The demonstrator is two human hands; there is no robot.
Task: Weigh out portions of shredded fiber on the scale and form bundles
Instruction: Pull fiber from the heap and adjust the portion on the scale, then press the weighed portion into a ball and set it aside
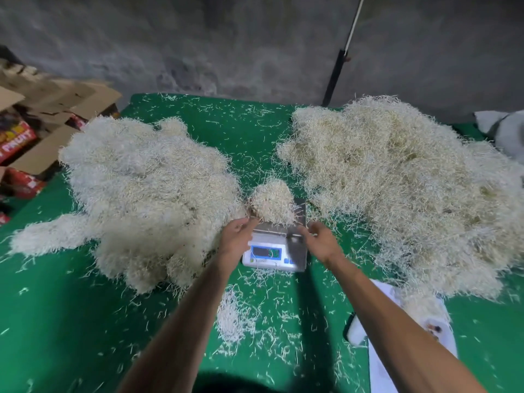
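Note:
A small white digital scale (273, 255) stands in the middle of the green table, its display lit. On its steel pan lies a small portion of pale shredded fiber (272, 200). My left hand (237, 236) is at the pan's left front corner, fingertips touching the edge of the portion. My right hand (320, 238) is at the pan's right front corner, with its fingers loosely curled near the fiber's edge. Whether either hand pinches strands is unclear. A big white fiber pile (147, 194) lies to the left, and a bigger, yellower pile (397, 182) to the right.
The green table (71, 321) is strewn with loose strands, thickest just in front of the scale (235, 316). Cardboard boxes (42, 131) stand off the table's left edge. A white plastic bag (411, 336) lies under my right forearm. A dark pole (337, 75) leans against the grey back wall.

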